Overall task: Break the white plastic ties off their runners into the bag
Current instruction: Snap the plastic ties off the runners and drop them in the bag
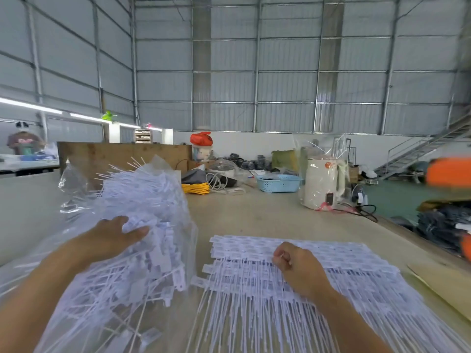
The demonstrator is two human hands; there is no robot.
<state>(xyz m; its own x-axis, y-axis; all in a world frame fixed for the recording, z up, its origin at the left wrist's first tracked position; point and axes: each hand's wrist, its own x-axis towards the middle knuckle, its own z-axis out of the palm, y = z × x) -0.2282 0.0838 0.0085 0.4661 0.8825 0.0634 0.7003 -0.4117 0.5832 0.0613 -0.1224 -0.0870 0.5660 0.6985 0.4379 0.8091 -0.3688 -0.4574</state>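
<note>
The right hand (293, 263) was curled into a fist low and right of centre in the frame, knuckles down on the flat stack of white plastic ties still joined to their runners (318, 273). It looked like the fingers were pinching a strand or two, but honestly I couldn't tell for sure, too blurry there. The left hand (114, 235) was left of centre, fingers fairly straight with the thumb out, pressed against the heap of loose white ties inside the clear plastic bag (76, 184) and not clenched round anything.

That bag filled most of the left half of the frame, bulging, with tie tails poking out the top near the middle. The runner stack lay just beside it on the pale tan table (254, 215), tails fanning toward the bottom edge.

Further up the table, right of centre, sat a light blue perforated plastic basket (279, 183) and next to it a cream electric kettle wrapped in clear film (322, 184). A coil of yellow rope (195, 188) was just behind the bag. A red plastic bag (201, 138) sat at the back near the middle, against the grey corrugated metal wall (280, 72).
</note>
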